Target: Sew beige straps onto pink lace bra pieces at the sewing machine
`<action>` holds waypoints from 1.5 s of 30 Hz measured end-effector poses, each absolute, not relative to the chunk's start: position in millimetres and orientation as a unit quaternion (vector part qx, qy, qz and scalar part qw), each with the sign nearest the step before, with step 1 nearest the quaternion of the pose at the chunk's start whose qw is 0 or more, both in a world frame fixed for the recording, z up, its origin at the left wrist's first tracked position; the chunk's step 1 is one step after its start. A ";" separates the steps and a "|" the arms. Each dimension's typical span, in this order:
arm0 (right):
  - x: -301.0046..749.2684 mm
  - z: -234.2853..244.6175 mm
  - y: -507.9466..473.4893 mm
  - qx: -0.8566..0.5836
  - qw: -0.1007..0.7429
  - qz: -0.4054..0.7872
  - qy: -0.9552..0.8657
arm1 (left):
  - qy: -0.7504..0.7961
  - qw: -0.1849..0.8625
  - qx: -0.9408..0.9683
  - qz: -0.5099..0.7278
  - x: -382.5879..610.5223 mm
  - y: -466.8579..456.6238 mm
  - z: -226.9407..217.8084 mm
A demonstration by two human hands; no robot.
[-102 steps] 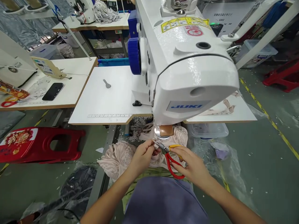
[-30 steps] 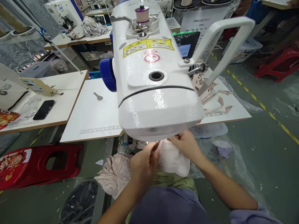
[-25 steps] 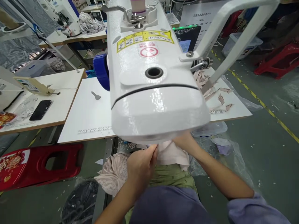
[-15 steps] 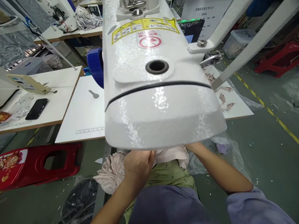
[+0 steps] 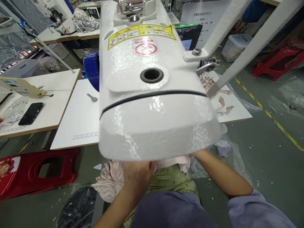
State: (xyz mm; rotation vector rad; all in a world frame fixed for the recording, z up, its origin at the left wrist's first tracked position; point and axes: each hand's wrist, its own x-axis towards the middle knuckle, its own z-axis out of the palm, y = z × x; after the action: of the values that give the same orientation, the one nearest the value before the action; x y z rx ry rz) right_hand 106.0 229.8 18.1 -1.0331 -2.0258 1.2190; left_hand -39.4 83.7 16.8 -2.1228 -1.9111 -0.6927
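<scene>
The white head of a sewing machine (image 5: pixel 154 126) fills the middle of the view and covers the spot where my hands meet the cloth. Below its front edge, my left hand (image 5: pixel 137 175) is closed, thumb against the curled fingers, at the pale pink fabric (image 5: pixel 182 163); its fingertips are partly hidden. My right forearm (image 5: pixel 220 174) reaches in under the machine head from the right, and the hand itself is hidden there. A gathered bundle of pale pink lacy cloth (image 5: pixel 110 182) hangs just left of my left hand. Green cloth (image 5: pixel 172 180) lies over my lap.
On the white tabletop (image 5: pixel 73 110) at left lie a ruler (image 5: pixel 85 135) and a small grey flat tool (image 5: pixel 92 97). Folded fabric pieces (image 5: pixel 222 101) lie at right. A red stool (image 5: pixel 40 171) and a black bag-lined bin (image 5: pixel 77 205) stand at lower left.
The view has shifted slightly, so the machine head appears a little lower and further left. My left hand stays at the fabric, and the right hand remains hidden.
</scene>
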 end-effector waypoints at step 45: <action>121.7 24.7 218.4 -0.380 0.326 0.489 -0.714 | -0.574 0.091 -0.760 -0.291 -40.1 79.7 24.0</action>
State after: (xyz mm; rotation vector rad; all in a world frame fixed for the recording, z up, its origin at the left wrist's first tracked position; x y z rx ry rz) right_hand 121.7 218.4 24.7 -0.9949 -1.8707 1.2822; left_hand -40.1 79.7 24.0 -2.2580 -1.7044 -0.8654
